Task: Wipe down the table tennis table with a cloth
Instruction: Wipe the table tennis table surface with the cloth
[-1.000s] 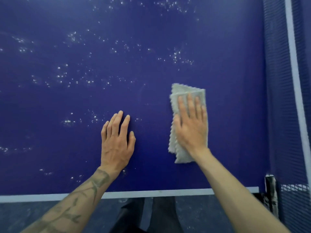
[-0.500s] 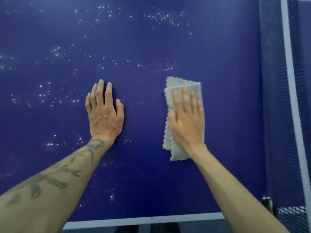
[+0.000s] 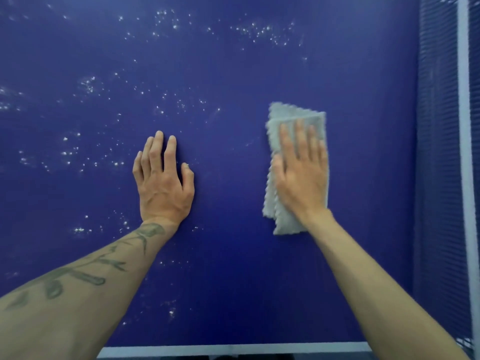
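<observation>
Cloth (image 3: 296,116) slid slightly forward under right hand (image 3: 301,183); left hand (image 3: 163,189) stays flat.

- Cloth (image 3: 296,116): laid flat on the table (image 3: 233,281); taken as the reference.
- Right hand (image 3: 301,180): laid on top of the cloth, fingers stretched toward its far end; the cloth's 2 ends are left uncovered.
- Left hand (image 3: 163,188): placed flat on the table, left of the cloth and apart from it.
- Net (image 3: 439,152): set right of the cloth, apart from it.
- Specks (image 3: 262,31): scattered left of the cloth and beyond it.
- Table edge (image 3: 233,349): found nearer than the cloth.
</observation>
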